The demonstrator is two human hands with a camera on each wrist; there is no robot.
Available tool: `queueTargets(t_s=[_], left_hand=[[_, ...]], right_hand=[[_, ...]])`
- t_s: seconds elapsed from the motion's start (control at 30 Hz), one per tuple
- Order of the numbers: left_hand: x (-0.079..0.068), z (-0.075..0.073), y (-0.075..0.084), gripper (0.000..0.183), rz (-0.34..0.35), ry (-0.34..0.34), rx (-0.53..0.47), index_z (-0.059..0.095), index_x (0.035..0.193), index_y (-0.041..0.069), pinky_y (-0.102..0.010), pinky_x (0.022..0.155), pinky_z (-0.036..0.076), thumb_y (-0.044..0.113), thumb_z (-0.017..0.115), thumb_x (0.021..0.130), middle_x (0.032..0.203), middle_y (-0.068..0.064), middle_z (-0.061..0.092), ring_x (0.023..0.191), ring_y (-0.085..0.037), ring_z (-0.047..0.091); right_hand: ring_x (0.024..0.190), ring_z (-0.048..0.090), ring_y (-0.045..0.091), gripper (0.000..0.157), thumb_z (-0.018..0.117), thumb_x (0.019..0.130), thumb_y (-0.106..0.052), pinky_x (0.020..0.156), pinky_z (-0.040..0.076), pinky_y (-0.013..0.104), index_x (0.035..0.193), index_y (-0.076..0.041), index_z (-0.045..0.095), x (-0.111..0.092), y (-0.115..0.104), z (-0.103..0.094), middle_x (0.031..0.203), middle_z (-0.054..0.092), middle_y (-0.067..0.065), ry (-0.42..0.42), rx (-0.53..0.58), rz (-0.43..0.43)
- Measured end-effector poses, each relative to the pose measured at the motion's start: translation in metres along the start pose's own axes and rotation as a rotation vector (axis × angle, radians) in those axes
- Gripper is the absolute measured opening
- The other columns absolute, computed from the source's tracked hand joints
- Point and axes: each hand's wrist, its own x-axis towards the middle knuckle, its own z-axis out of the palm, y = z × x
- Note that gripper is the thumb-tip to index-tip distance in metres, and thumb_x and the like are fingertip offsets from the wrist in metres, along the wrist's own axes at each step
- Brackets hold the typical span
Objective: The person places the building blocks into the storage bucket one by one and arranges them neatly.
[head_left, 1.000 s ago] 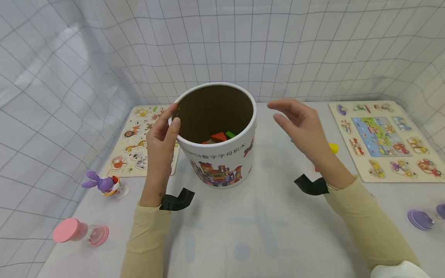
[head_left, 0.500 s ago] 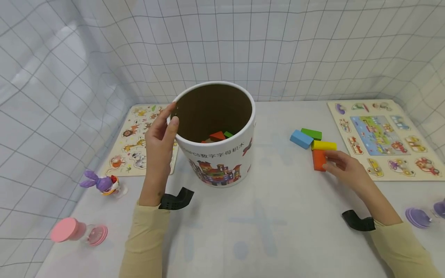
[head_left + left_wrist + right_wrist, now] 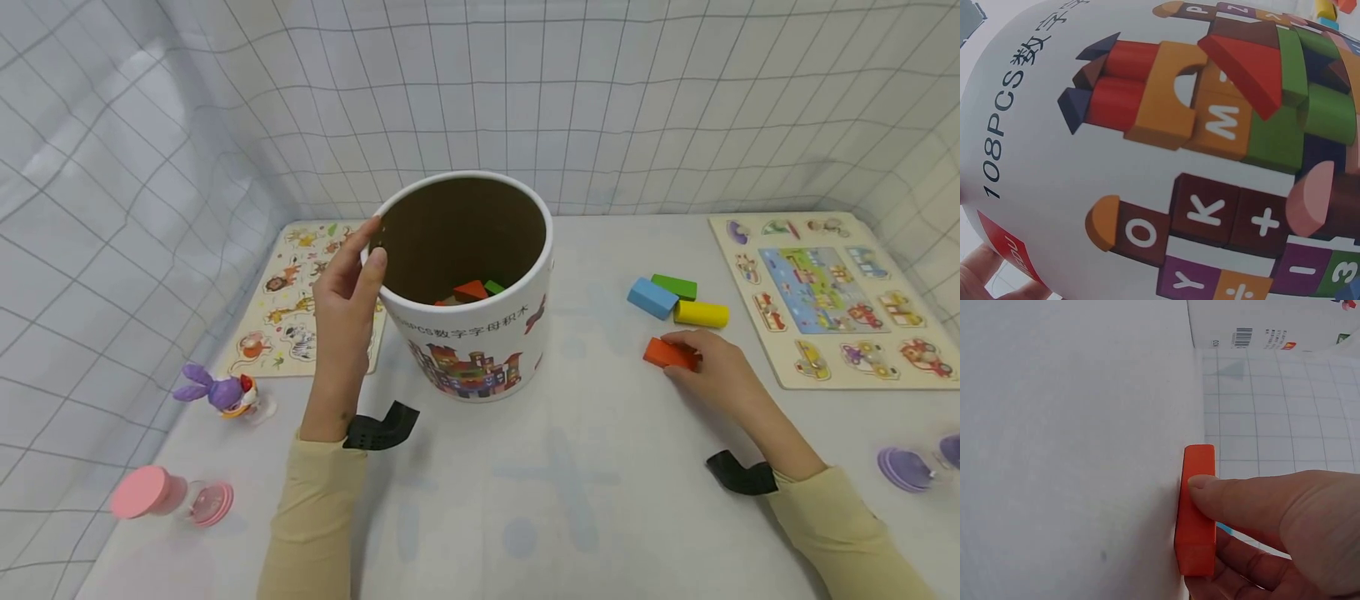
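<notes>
A white bucket [image 3: 472, 350] printed with coloured block pictures stands left of centre in the head view, with several blocks, red and green among them, at its bottom. My left hand [image 3: 348, 283] grips its left rim, thumb and fingertips at the edge; the left wrist view is filled by the bucket's printed side. On the right, my right hand [image 3: 712, 371] pinches an orange-red rectangular block [image 3: 666, 354] low over the table. In the right wrist view the thumb lies on the block [image 3: 1196, 506] and fingers curl behind it.
Blue [image 3: 652, 298], green [image 3: 673, 287] and yellow [image 3: 701, 314] blocks lie behind the right hand. Wooden puzzle boards lie at right [image 3: 832, 304] and left [image 3: 277, 300]. A purple rabbit figure [image 3: 222, 393], a pink container [image 3: 153, 492] and a purple one [image 3: 907, 469] stand near the sides.
My right hand went from beside the bucket to the orange-red block, took hold of it, turned it and drew it left, away from the yellow block. The left hand stays on the rim.
</notes>
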Motion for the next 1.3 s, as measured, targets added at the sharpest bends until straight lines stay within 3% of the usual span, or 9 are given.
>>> queueTargets(t_s=[0.27, 0.4, 0.53, 0.67, 0.77, 0.9, 1.03, 1.13, 1.3], left_hand=[[0.002, 0.001, 0.0, 0.042, 0.004, -0.004, -0.019, 0.05, 0.127, 0.009, -0.031, 0.098, 0.035, 0.018, 0.055, 0.087, 0.133, -0.003, 0.043, 0.126, -0.012, 0.032], [0.002, 0.002, 0.0, 0.042, 0.005, -0.004, -0.011, 0.05, 0.127, 0.01, -0.032, 0.099, 0.035, 0.018, 0.055, 0.087, 0.133, -0.003, 0.043, 0.127, -0.011, 0.031], [0.002, 0.002, 0.0, 0.042, 0.011, -0.005, -0.011, 0.05, 0.127, 0.009, -0.032, 0.099, 0.034, 0.018, 0.055, 0.087, 0.134, -0.003, 0.043, 0.127, -0.011, 0.031], [0.0, 0.002, -0.001, 0.042, 0.013, -0.007, -0.02, 0.049, 0.127, 0.008, -0.031, 0.1, 0.033, 0.018, 0.054, 0.087, 0.134, -0.004, 0.043, 0.127, -0.011, 0.03], [-0.001, 0.001, -0.001, 0.041, 0.006, -0.009, -0.009, 0.049, 0.128, 0.009, -0.033, 0.099, 0.034, 0.018, 0.054, 0.088, 0.134, -0.003, 0.043, 0.126, -0.014, 0.033], [-0.003, 0.001, -0.002, 0.041, 0.001, -0.009, 0.009, 0.049, 0.128, 0.011, -0.034, 0.096, 0.038, 0.019, 0.054, 0.088, 0.133, -0.002, 0.043, 0.124, -0.019, 0.036], [-0.002, 0.0, -0.002, 0.041, 0.006, -0.007, 0.016, 0.049, 0.128, 0.011, -0.03, 0.095, 0.038, 0.019, 0.053, 0.088, 0.133, -0.002, 0.043, 0.124, -0.018, 0.036], [-0.001, 0.0, -0.002, 0.041, 0.007, -0.008, 0.017, 0.049, 0.128, 0.011, -0.031, 0.095, 0.038, 0.019, 0.053, 0.088, 0.133, -0.002, 0.043, 0.124, -0.017, 0.036], [-0.001, -0.001, -0.001, 0.041, 0.014, -0.001, 0.001, 0.05, 0.127, 0.01, -0.031, 0.098, 0.035, 0.018, 0.054, 0.088, 0.133, -0.003, 0.044, 0.125, -0.014, 0.034]], right_hand=[[0.096, 0.049, 0.029, 0.04, 0.064, 0.081, -0.013, 0.081, 0.045, 0.046, 0.118, -0.001, 0.054, -0.001, 0.0, 0.002, 0.112, 0.054, 0.019, -0.023, 0.128, -0.013], [0.098, 0.05, 0.024, 0.044, 0.063, 0.082, -0.022, 0.081, 0.048, 0.028, 0.121, -0.004, 0.052, 0.001, -0.01, -0.002, 0.115, 0.054, 0.014, -0.046, 0.27, -0.031], [0.098, 0.052, 0.019, 0.044, 0.061, 0.084, -0.021, 0.076, 0.046, 0.014, 0.123, -0.005, 0.051, 0.006, -0.044, -0.019, 0.116, 0.052, 0.01, -0.01, 0.51, -0.048], [0.099, 0.051, 0.02, 0.04, 0.06, 0.084, -0.011, 0.078, 0.047, 0.019, 0.123, -0.006, 0.052, 0.021, -0.097, -0.04, 0.113, 0.054, 0.01, 0.04, 0.789, -0.18], [0.1, 0.051, 0.022, 0.037, 0.059, 0.084, -0.009, 0.079, 0.046, 0.025, 0.121, -0.009, 0.054, 0.035, -0.137, -0.053, 0.111, 0.056, 0.009, 0.03, 0.886, -0.28], [0.096, 0.056, 0.025, 0.036, 0.059, 0.084, -0.012, 0.083, 0.046, 0.032, 0.12, -0.01, 0.055, 0.053, -0.18, -0.063, 0.111, 0.055, 0.01, -0.027, 0.935, -0.353], [0.095, 0.058, 0.024, 0.035, 0.06, 0.084, -0.014, 0.085, 0.046, 0.033, 0.119, -0.009, 0.056, 0.073, -0.207, -0.065, 0.113, 0.056, 0.008, -0.084, 0.927, -0.37], [0.094, 0.058, 0.018, 0.036, 0.061, 0.084, -0.018, 0.082, 0.048, 0.032, 0.119, -0.013, 0.056, 0.086, -0.219, -0.063, 0.111, 0.058, 0.002, -0.105, 0.819, -0.366], [0.093, 0.056, 0.011, 0.037, 0.059, 0.085, -0.018, 0.081, 0.047, 0.027, 0.122, -0.018, 0.053, 0.109, -0.231, -0.061, 0.11, 0.057, -0.004, -0.158, 0.522, -0.417]])
